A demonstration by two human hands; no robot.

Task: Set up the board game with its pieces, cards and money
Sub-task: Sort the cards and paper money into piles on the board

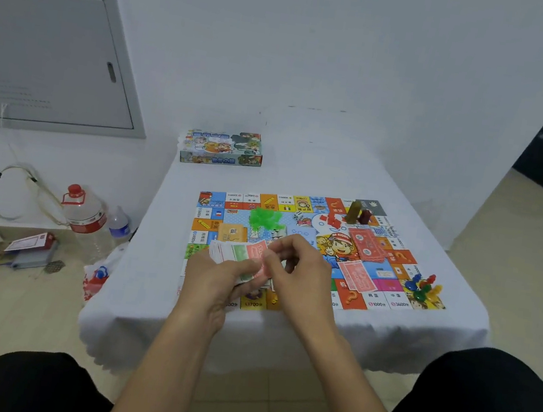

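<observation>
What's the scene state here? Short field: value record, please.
surface: table with white cloth
board: game board laid flat
left hand: left hand holds fanned stack of play money
right hand: right hand pinches a red note of that stack
dealt money: two red note piles on board
pawns: coloured pawns at board's near right corner
green pieces: green plastic pile on board
box: game box at far end of table
</observation>
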